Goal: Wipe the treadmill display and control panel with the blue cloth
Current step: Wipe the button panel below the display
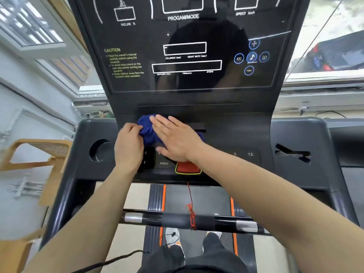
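— Blue cloth (pixel 148 129)? Bunched on the ledge just below the display (pixel 187 56), above the buttons (pixel 163 163).

— Left hand (pixel 129 145) pinching one edge; right hand (pixel 175 139) flat on top, fingers spread.

— Soft, light, probably prone to bunching. Best gripped by a gathered fold.

Bright daylight, fisheye edges, slight blur
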### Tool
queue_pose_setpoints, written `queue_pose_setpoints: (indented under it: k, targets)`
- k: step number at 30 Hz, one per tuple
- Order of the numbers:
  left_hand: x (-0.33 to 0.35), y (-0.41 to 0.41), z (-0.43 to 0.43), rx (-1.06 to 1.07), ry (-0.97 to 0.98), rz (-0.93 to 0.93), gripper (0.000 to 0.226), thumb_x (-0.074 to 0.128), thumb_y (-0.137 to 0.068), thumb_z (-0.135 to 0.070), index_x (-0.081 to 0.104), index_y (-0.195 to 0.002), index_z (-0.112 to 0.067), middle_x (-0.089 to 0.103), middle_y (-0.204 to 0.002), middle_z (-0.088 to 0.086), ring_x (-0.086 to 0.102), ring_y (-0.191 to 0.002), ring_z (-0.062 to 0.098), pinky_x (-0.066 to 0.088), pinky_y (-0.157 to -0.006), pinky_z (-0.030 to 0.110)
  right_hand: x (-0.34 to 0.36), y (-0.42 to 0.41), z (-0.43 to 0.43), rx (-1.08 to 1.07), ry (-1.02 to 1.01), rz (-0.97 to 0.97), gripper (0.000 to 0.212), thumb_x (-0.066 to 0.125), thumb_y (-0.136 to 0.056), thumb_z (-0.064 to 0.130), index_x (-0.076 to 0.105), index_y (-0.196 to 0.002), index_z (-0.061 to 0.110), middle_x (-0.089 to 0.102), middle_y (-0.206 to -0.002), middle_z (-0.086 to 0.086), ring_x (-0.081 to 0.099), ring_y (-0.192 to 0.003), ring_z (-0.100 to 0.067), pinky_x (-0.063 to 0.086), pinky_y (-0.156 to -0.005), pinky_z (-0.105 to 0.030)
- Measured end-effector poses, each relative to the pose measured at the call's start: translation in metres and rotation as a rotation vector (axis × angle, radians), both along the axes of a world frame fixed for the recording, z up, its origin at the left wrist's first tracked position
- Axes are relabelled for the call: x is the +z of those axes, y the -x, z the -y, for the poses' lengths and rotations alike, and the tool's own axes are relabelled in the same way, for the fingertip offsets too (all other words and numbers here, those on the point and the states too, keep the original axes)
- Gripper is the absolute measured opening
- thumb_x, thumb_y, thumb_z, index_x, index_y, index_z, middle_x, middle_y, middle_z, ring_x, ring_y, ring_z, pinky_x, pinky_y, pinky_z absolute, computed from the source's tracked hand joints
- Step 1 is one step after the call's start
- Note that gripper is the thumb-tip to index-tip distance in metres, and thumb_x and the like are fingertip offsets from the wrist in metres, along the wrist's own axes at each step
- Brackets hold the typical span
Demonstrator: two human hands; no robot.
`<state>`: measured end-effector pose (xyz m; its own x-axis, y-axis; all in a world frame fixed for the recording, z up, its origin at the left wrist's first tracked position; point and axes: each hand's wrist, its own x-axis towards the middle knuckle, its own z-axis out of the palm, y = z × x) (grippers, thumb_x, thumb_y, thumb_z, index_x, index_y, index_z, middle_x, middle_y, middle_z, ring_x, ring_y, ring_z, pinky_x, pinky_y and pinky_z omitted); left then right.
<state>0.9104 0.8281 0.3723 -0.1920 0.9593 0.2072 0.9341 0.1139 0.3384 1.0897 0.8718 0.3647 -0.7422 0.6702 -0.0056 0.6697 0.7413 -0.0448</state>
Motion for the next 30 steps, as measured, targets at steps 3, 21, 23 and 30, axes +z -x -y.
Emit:
queue_pose_setpoints:
  k: [3, 21, 23, 30]
  targets:
    - [0.004, 0.024, 0.012, 0.143, 0.068, 0.036, 0.028, 0.053, -0.093, -0.004, 0.068, -0.117, 0.000, 0.061, -0.122, 0.016, 0.061, -0.104, 0.038, 0.046, -0.087, 0.042, -0.004, 0.052, 0.002, 0.033, 0.023, 0.038, 0.081, 0.035, -0.100, 0.058, 0.017, -0.160, 0.007, 0.004, -0.170, -0.007, 0.001, -0.157, -0.020, 0.005, -0.127, -0.038]
    - [0.003, -0.182, -0.032, -0.551, -0.007, 0.092, 0.026, 0.056, -0.097, -0.017, 0.068, -0.117, -0.006, 0.062, -0.128, 0.010, 0.057, -0.114, 0.028, 0.054, -0.086, 0.041, 0.012, -0.172, 0.044, -0.556, -0.069, 0.224, 0.071, 0.025, -0.102, 0.048, 0.020, -0.158, 0.005, 0.013, -0.169, -0.011, 0.015, -0.156, -0.025, 0.015, -0.125, -0.045]
    - [0.005, -0.219, -0.030, -0.682, 0.048, 0.018, 0.025, 0.054, -0.097, -0.018, 0.069, -0.115, -0.008, 0.062, -0.125, 0.008, 0.056, -0.114, 0.029, 0.055, -0.084, 0.044, 0.006, -0.201, 0.064, -0.653, 0.033, 0.181, 0.073, 0.019, -0.098, 0.046, 0.023, -0.158, 0.004, 0.016, -0.168, -0.013, 0.020, -0.155, -0.027, 0.018, -0.123, -0.045]
    - [-0.003, -0.218, 0.018, -0.838, 0.100, -0.083, 0.031, 0.057, -0.092, -0.036, 0.072, -0.081, -0.011, 0.063, -0.086, 0.007, 0.063, -0.083, 0.028, 0.056, -0.063, 0.040, -0.007, -0.200, 0.135, -0.653, 0.159, 0.071, 0.074, 0.025, -0.090, 0.034, 0.032, -0.154, -0.003, 0.027, -0.163, -0.020, 0.025, -0.152, -0.033, 0.024, -0.124, -0.045]
